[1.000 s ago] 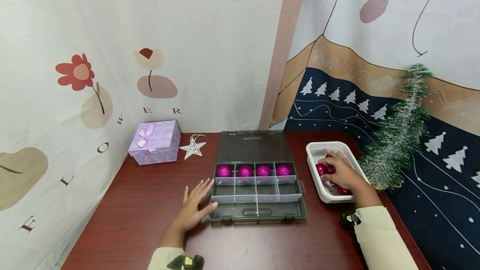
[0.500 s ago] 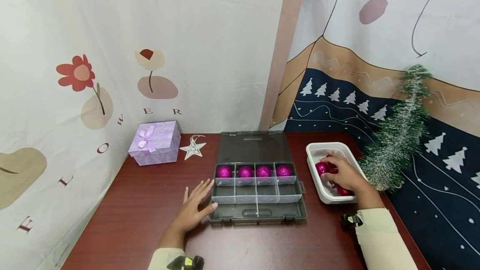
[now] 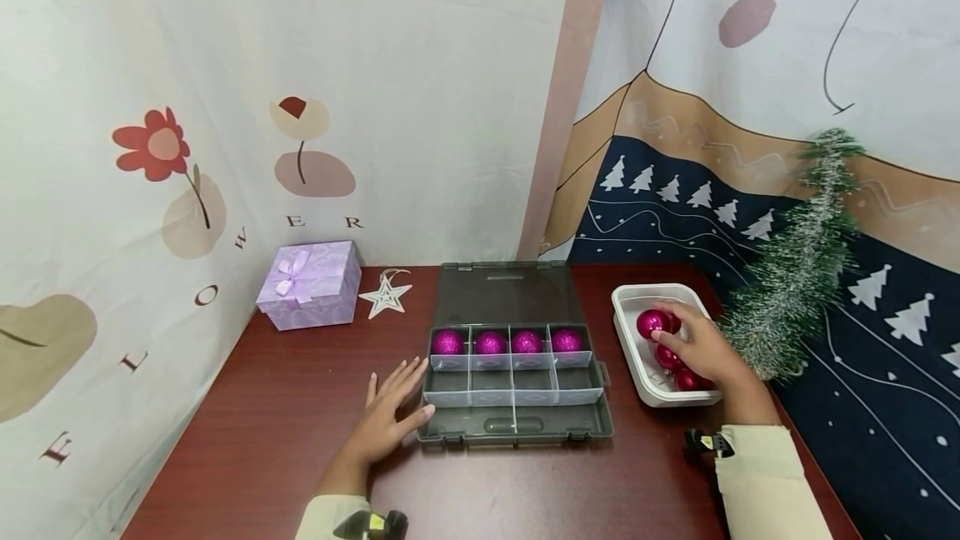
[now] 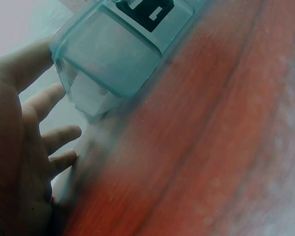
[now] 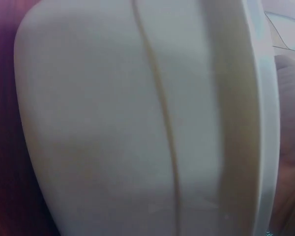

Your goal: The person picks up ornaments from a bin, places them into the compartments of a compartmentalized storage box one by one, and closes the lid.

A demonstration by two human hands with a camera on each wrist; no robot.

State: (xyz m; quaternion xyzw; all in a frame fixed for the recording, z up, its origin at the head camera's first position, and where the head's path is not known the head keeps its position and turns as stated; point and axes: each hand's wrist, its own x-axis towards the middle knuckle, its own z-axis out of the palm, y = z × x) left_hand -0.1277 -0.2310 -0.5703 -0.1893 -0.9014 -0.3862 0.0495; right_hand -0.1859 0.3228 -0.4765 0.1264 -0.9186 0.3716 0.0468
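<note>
In the head view, an organizer box (image 3: 514, 415) of dark see-through plastic lies with its lid laid back. Glittery magenta baubles (image 3: 491, 342) fill its back row, one per compartment. My left hand (image 3: 386, 423) lies spread at the box's left side, fingers straight; the left wrist view shows its fingers by the box wall (image 4: 103, 59). My right hand (image 3: 701, 346) reaches into a white tub (image 3: 628, 352) and pinches a shiny magenta bauble (image 3: 652, 324) between thumb and fingers. Other shiny baubles (image 3: 686, 379) lie beneath that hand, partly hidden. The tub's outer wall fills most of the right wrist view.
A lilac gift box (image 3: 318, 286) with a bow stands at the back left, beside a white star ornament (image 3: 386, 297). A small frosted tinsel tree (image 3: 795, 273) rises just right of the tub. Printed cloth hangs behind the brown table (image 3: 285, 440).
My right hand has drawn up and a little to the right in the tub, and the bauble at its fingertips has moved with it. The left hand stays where it was.
</note>
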